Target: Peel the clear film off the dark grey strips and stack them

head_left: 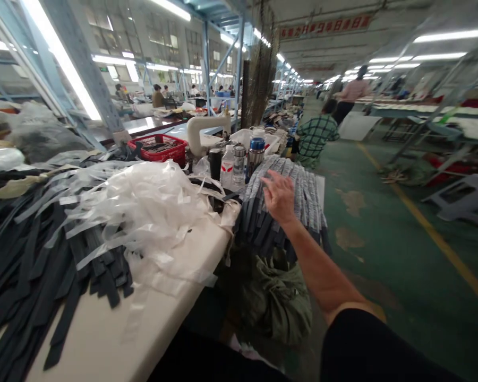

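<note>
My right hand (pixel 279 197) reaches out over a pile of grey fabric strips (pixel 302 183), resting on them or just above; I cannot tell which. Its fingers are loosely bent and a little apart, and no object shows in them. The strips are light and mottled on top, with dark grey ends (pixel 258 223) hanging toward me. My left hand is out of view. To the left, a tangled heap of thin white strips (pixel 143 196) lies on the pale padded table (pixel 87 339), partly over many dark grey fabric strips (pixel 35 254).
Behind the heap stand a red plastic basket (pixel 159 148), a black cup (pixel 215 163), clear bottles (pixel 227 167) and a blue-lidded flask (pixel 256 154). A dark green cloth bundle (pixel 279 302) sits below the strips. A person in a checked shirt (pixel 317 135) is beside the green aisle floor (pixel 366 212).
</note>
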{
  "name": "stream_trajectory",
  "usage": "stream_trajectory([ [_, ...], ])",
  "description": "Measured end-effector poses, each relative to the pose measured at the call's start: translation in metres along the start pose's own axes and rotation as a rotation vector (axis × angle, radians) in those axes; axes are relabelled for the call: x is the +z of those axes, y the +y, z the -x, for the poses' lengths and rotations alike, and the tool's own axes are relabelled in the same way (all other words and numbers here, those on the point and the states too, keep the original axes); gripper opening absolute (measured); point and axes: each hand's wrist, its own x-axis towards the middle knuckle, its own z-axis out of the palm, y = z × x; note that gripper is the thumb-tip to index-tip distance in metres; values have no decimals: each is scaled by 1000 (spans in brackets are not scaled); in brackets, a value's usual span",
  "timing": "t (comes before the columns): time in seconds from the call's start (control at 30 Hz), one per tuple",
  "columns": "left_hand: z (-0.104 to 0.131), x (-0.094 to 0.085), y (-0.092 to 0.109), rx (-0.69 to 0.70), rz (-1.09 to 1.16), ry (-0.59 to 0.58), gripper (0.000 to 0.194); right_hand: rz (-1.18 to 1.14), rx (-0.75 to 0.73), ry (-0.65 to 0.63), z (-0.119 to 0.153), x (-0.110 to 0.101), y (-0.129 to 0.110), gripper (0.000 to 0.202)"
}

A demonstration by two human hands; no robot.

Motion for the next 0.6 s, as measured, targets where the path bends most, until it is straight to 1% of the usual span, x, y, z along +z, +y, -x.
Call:
stream_trajectory([
  [0.07, 2, 3, -2, 20, 26, 69, 31, 15, 127, 121, 16, -9, 13, 36],
  [0.1, 3, 5, -3, 30, 41, 101, 29, 22, 163, 155, 24, -14, 22, 38],
  [0.2, 2, 6, -4, 51, 81, 154, 33, 44, 232, 198, 43, -23, 46, 40],
  [0.33, -4, 6, -3, 48, 107, 172, 37, 73, 330, 191, 59, -21, 72, 40],
  [0.43, -6, 3, -7, 30, 85, 173, 29, 92, 389, 163, 62, -14, 86, 38],
  [0.53, -4, -1, -13, 11, 46, 172, 18, 108, 397, 132, 62, -9, 92, 38],
  [0.6, -2, -1, -15, -8, 25, 171, 19, 119, 384, 109, 61, -8, 89, 38],
])
